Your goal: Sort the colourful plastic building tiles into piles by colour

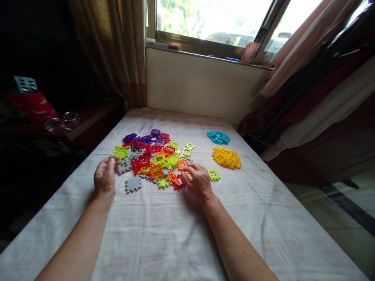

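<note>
Loose plastic interlocking tiles with notched edges lie in a mixed pile on the bed-like surface. At the pile's left edge, my left hand has its fingers pinched at the corner of a lime-green tile. A solid grey tile lies just right of that wrist. My right hand reaches over the pile's right edge, thumb and fingers apart around an orange tile and close to a red frame tile. Beyond its knuckles lies a separate lime-green frame tile.
A heap of yellow tiles and a smaller blue heap sit at the right on the pale sheet. Glasses and a red container stand on a dark side table. Clothes hang at the right.
</note>
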The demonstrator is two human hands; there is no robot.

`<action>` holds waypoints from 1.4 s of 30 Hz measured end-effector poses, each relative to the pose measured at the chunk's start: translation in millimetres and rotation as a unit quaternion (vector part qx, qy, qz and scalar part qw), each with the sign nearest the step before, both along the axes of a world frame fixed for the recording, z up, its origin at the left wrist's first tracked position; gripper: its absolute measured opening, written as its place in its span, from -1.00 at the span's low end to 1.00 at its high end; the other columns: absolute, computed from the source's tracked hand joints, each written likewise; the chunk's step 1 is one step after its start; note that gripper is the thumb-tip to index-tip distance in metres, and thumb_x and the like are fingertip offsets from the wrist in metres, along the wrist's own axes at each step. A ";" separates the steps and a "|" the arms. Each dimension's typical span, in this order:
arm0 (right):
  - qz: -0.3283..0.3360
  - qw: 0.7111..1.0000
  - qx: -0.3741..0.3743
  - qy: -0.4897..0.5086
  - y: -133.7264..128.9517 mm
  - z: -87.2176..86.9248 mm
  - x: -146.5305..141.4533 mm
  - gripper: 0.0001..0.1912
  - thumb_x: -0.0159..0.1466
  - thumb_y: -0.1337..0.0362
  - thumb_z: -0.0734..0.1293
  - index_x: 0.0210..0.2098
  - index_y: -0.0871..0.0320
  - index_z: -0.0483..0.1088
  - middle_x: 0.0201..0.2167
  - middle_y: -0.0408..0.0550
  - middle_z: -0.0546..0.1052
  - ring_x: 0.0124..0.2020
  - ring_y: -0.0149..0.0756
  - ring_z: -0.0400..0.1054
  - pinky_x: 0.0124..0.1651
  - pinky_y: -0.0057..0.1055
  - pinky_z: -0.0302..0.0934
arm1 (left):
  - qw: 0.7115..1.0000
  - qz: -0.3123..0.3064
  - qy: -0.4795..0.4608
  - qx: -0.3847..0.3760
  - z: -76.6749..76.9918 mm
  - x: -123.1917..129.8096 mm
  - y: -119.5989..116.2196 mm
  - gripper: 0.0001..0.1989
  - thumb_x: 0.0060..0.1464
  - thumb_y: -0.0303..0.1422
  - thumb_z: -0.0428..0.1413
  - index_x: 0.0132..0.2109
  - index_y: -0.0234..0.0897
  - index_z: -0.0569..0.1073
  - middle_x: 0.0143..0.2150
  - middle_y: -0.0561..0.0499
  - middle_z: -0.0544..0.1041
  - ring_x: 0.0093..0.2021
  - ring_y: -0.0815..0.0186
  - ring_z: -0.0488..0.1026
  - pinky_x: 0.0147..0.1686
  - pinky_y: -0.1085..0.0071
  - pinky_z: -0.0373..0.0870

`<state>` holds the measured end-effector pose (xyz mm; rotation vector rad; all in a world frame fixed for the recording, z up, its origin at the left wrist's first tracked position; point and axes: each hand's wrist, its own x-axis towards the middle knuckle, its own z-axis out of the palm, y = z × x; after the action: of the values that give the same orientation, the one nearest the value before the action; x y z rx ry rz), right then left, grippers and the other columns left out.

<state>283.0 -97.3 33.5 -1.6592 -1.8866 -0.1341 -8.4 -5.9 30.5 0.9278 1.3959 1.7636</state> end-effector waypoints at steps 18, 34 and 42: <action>0.118 0.985 0.024 0.122 -5.3 -0.9 -37.3 -0.66 0.44 0.17 0.11 -0.21 0.10 0.49 -0.30 -0.02 0.60 -0.28 -0.30 0.44 -0.15 -0.41 0.26 | 1.000 -0.018 0.020 0.004 -3.8 -0.8 0.3 -0.70 -0.09 -0.17 0.15 -0.22 -0.25 0.47 -0.25 0.03 0.59 -0.30 0.39 0.55 -0.32 0.50 0.43; -0.275 0.952 -0.087 0.099 -2.5 -21.8 110.6 -0.61 0.36 0.16 0.13 -0.13 0.13 0.55 -0.17 0.10 0.57 -0.13 -0.14 0.43 -0.07 -0.31 0.24 | 1.000 -0.018 0.021 0.005 -2.9 0.5 0.7 -0.75 -0.08 -0.22 0.15 -0.23 -0.24 0.47 -0.30 0.04 0.59 -0.34 0.39 0.55 -0.33 0.50 0.42; -0.238 0.965 -0.062 0.092 0.6 -27.6 100.8 -0.60 0.34 0.08 0.16 -0.11 0.12 0.54 -0.12 0.07 0.56 -0.10 -0.16 0.41 0.04 -0.24 0.25 | 1.000 -0.016 -0.005 -0.003 1.5 1.2 -1.3 -0.84 -0.01 -0.36 0.15 -0.23 -0.30 0.47 -0.32 0.01 0.57 -0.37 0.41 0.52 -0.29 0.47 0.42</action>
<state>383.8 -96.7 5.9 -2.1079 -1.3563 -0.0536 -7.1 -7.2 32.0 0.9321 1.3727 1.7371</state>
